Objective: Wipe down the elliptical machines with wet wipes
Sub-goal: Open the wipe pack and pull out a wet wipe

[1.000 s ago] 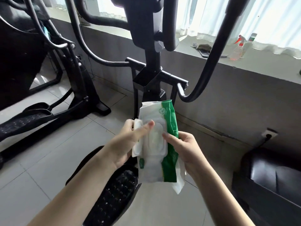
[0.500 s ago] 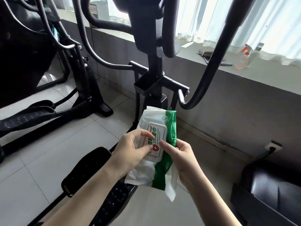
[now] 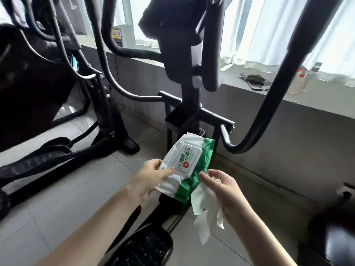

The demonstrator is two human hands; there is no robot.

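Wipe (image 3: 208, 212) pinched by right hand (image 3: 226, 192), pack (image 3: 187, 160) gripped by left hand (image 3: 151, 175). Fetching seemingly done. Next: set pack aside, rub elliptical (image 3: 184, 73).

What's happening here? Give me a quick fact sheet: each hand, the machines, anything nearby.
Left hand: grips the wet-wipe pack, lid down
Right hand: holds a loose white wipe beside the pack
Straight ahead: black elliptical, its pedal below the arms
To the left: second elliptical
Window ledge: spray bottle
Wiping: not yet begun; wipe touches no machine
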